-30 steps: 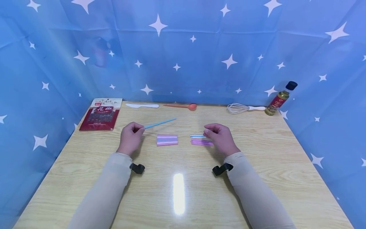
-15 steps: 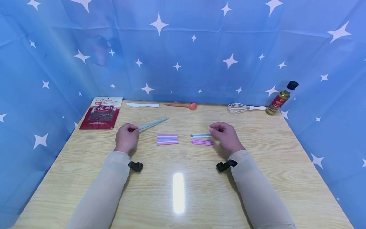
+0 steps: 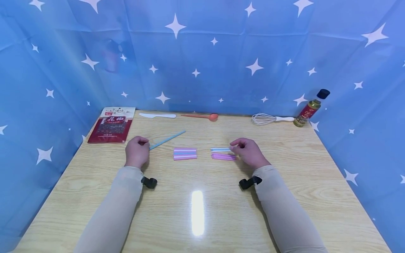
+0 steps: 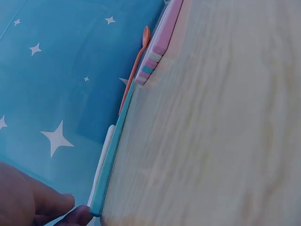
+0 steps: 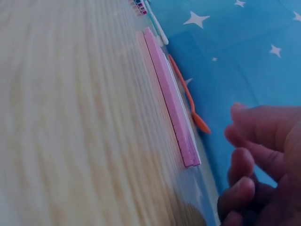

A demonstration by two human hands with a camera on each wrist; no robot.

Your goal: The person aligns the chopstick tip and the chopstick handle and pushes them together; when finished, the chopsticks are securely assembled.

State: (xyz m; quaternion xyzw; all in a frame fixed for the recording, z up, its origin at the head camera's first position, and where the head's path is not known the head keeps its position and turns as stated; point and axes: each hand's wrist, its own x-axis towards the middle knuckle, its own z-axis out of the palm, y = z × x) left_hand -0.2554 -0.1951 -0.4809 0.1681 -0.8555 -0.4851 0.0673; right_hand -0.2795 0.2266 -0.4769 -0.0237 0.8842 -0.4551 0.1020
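A long blue stick (image 3: 167,139) is pinched at its near end by the left hand (image 3: 137,151), left of the pink-and-blue stick stack (image 3: 185,154). Right of that stack, a second pile (image 3: 221,154) is touched by the right hand (image 3: 250,151), whose fingers are curled; whether anything is grasped cannot be told.

White characters "花椒" on the red packet (image 3: 111,125) — bottle label unreadable.

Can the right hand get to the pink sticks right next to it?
Probably yes. The right hand is already at the end of the pink sticks, and nothing lies between them on the table.
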